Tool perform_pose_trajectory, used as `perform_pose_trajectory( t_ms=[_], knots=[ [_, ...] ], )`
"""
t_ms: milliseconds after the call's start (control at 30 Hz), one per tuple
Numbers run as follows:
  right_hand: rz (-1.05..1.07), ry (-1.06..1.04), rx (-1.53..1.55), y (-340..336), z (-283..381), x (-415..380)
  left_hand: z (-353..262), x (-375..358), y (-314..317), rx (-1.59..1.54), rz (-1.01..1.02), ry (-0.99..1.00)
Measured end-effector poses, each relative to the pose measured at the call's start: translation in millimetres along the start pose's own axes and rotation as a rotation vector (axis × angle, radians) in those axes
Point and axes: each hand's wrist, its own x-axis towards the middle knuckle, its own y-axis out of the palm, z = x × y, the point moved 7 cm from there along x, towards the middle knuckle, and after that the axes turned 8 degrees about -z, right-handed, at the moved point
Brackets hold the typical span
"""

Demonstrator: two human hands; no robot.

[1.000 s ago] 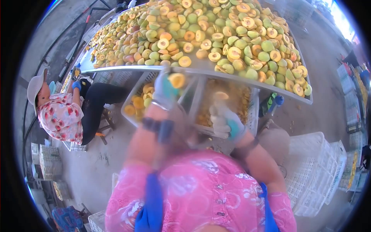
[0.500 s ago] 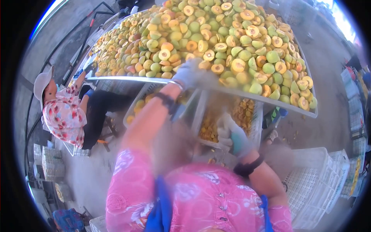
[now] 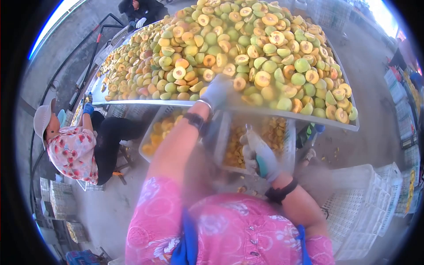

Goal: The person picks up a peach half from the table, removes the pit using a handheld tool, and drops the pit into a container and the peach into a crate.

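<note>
Halved peaches or similar stone fruit [image 3: 212,39], green to orange, form a big heap on a metal-edged table [image 3: 152,103]. My left hand [image 3: 218,90], in a pale glove, reaches over the near rim to the fruit; haze blurs its fingers. My right hand [image 3: 260,152], also gloved, is closed around a small tool with a short metal tip [image 3: 248,128], and teal shows at the palm. It hovers over a pale crate [image 3: 289,145] containing small orange-brown pieces [image 3: 276,132]. Left of that, another crate [image 3: 145,143] holds orange fruit halves [image 3: 155,138].
A person in a cap and floral shirt [image 3: 73,152] sits at the table's left side. Another person in dark clothes [image 3: 150,11] is at the far left corner. Stacked white plastic crates [image 3: 353,203] stand close on my right. More crates [image 3: 399,106] line the right side.
The view has shifted slightly. My left hand stays at the heap's near edge; my right hand has turned, so the metal tip now shows. The seated person's arm has drawn back from the table.
</note>
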Motion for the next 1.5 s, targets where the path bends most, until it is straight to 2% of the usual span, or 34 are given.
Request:
perform_pose_trajectory(
  t_ms=[67,100,167,200,233,300,333,433,500,533,600,633,700,733,800,900,967,1033,1133,1200,1300,1333,1367,1400,1500],
  knots=[
    [0.018,-0.058,-0.080,-12,0,9,-1,-27,8,-1.122,0.000,-0.162],
    [0.019,-0.055,-0.076,-12,-1,14,-4,-39,9,-1.118,0.000,-0.166],
    [-0.023,-0.189,-0.163,-17,5,22,-44,-74,8,-1.525,0.247,-0.111],
    [-0.061,-0.234,-0.192,-23,6,26,-57,-86,1,-1.199,0.082,0.149],
    [-0.063,-0.231,-0.191,-22,7,24,-55,-89,10,-1.200,0.084,0.146],
    [-0.039,-0.315,-0.160,-19,17,16,-51,-99,14,-0.899,-0.141,0.349],
    [-0.002,-0.276,0.013,-25,9,26,-57,-108,15,-0.901,-0.136,0.345],
    [-0.080,-0.353,-0.129,-27,21,22,-76,-134,17,-0.769,-0.108,0.390],
    [-0.094,-0.380,-0.116,-28,27,15,-71,-136,29,-0.994,-0.061,0.277],
    [-0.099,-0.370,-0.136,-29,29,12,-72,-140,32,-0.996,-0.052,0.274],
    [-0.107,-0.366,-0.154,-31,33,11,-85,-149,30,-0.845,-0.042,0.416],
    [-0.108,-0.351,-0.162,-32,32,10,-85,-150,35,-0.844,-0.037,0.415],
    [-0.112,-0.337,-0.166,-33,31,10,-81,-148,47,-1.232,0.069,0.272],
    [-0.116,-0.352,-0.189,-33,32,10,-83,-148,47,-1.229,0.072,0.272],
    [-0.120,-0.366,-0.212,-32,32,9,-83,-147,55,-1.569,0.207,0.076],
    [-0.164,-0.396,-0.323,-32,30,10,-79,-146,59,-1.508,0.139,0.097],
    [-0.170,-0.522,-0.412,-30,34,9,-82,-147,57,-1.443,0.117,0.118],
    [-0.144,-0.457,-0.399,-29,32,5,-88,-149,54,-1.379,0.095,0.137],
    [-0.087,-0.385,-0.425,-29,26,1,-92,-153,47,-1.283,0.002,0.038],
    [-0.055,-0.377,-0.464,-28,22,0,-94,-159,54,-1.557,0.200,-0.229],
    [0.002,-0.357,-0.460,-27,14,3,-86,-154,56,-1.473,0.166,-0.199],
    [0.007,-0.498,-0.485,-25,17,3,-85,-155,59,-1.472,0.167,-0.201],
    [0.010,-0.639,-0.509,-24,21,0,-83,-154,55,-1.283,0.057,-0.121],
    [0.008,-0.635,-0.509,-27,18,1,-82,-154,51,-1.093,-0.048,-0.043],
    [0.051,-0.592,-0.477,-29,20,-3,-80,-155,57,-1.239,-0.003,-0.117]
  ],
)
